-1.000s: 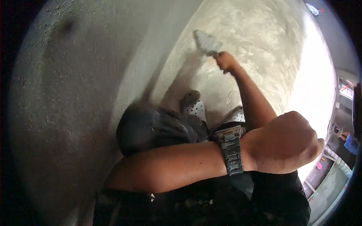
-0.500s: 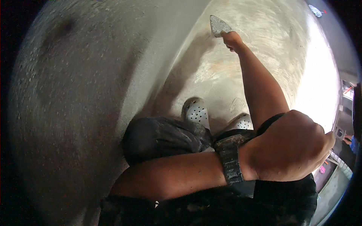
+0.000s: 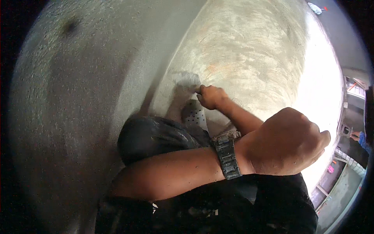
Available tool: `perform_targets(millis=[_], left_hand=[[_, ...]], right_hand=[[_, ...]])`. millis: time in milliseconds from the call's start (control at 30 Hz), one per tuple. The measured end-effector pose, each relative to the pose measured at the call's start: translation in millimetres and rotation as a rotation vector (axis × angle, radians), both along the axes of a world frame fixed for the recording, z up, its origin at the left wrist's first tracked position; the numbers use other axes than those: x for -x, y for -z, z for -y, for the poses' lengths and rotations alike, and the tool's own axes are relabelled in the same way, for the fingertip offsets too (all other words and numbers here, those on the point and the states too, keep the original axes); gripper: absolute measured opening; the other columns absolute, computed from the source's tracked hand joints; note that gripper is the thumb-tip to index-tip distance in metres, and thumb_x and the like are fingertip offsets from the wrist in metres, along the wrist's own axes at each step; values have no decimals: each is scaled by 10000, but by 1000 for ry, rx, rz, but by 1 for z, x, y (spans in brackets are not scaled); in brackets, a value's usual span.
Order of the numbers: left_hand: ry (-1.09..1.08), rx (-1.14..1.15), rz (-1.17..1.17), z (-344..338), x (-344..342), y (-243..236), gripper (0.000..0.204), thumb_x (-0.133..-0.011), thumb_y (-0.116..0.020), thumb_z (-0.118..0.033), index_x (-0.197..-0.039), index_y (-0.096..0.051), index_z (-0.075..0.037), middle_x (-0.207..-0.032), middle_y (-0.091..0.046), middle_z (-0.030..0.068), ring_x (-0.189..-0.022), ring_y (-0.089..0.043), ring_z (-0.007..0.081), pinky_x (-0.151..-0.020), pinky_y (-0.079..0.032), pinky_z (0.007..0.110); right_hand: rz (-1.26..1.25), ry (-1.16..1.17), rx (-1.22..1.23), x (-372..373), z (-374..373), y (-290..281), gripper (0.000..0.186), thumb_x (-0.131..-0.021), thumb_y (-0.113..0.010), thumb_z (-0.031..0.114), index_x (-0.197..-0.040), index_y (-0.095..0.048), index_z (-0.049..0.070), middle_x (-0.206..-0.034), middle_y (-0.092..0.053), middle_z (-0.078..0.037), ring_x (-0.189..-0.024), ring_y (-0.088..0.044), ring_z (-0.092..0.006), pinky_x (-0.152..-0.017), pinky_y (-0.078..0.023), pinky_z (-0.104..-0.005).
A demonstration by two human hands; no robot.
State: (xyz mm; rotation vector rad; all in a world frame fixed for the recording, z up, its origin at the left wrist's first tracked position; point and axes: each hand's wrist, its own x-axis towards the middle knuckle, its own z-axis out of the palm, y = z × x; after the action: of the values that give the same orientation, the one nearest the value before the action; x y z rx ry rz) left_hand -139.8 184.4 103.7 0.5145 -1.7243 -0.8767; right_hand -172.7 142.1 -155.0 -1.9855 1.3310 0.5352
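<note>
My right hand (image 3: 211, 96) is closed round the handle of a pointed trowel (image 3: 188, 79), whose grey blade is blurred and lies at or very near the pale cement surface (image 3: 241, 50). The blade is just beyond my white clog (image 3: 194, 116), close to the line where the floor meets the rough grey wall (image 3: 89, 89). My left forearm crosses in front of my body, a dark link watch (image 3: 226, 156) on its wrist. My left hand (image 3: 286, 144) is curled into a fist in front of the right forearm; its finger ends are turned away and anything inside them is hidden.
My bent knee (image 3: 152, 138) rises beside the wall on the left. Strong light falls along the right side of the cement. At the far right edge show another person's hand (image 3: 355, 135), a pink thing (image 3: 330, 169) and a pale ledge (image 3: 343, 195).
My right hand has drawn the trowel back toward me and to the left, down to near my clog. My left fist has shifted slightly left and up in the picture, still closed.
</note>
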Motion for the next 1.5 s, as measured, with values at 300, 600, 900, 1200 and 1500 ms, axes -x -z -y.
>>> perform_targets(millis=[300,600,900,1200,1500], left_hand=[[-53,88,13,-1,2,0,137,-790,-620,-155,-764,-550,-41,-551,-513,73,-539,-567,254,-530,-438,394],[-107,-61,-121,15,-7,-4,172,-837,-624,-150,-770,-566,-3,-558,-562,131,-499,-583,286,-499,-454,412],[-42,48,-58,13,-3,-7,177,-853,-612,-166,-768,-569,-17,-565,-572,119,-515,-599,280,-503,-462,396],[-177,53,-140,13,-6,-6,187,-855,-615,-182,-820,-576,-3,-558,-542,91,-496,-566,252,-489,-428,388],[-119,42,-23,14,-12,-7,186,-843,-630,-171,-832,-576,7,-564,-534,85,-497,-555,239,-482,-419,376]], right_hand=[[-117,443,101,35,151,-9,327,-926,-479,243,-912,-661,-28,-907,-689,-204,-726,-689,-329,-676,-568,-430],[-198,132,172,-30,127,-1,285,-884,-518,160,-1090,-675,42,-1128,-674,-165,-1074,-642,-329,-937,-490,-448],[-58,402,269,73,176,-9,395,-921,-478,286,-1007,-667,-49,-991,-673,-262,-935,-673,-368,-815,-513,-472],[-39,257,335,36,191,-6,477,-894,-520,419,-1019,-690,-9,-1067,-651,-266,-1039,-622,-412,-911,-479,-463],[-65,235,201,7,170,2,476,-905,-520,406,-1086,-650,-15,-1092,-656,-236,-1054,-621,-393,-897,-487,-463]])
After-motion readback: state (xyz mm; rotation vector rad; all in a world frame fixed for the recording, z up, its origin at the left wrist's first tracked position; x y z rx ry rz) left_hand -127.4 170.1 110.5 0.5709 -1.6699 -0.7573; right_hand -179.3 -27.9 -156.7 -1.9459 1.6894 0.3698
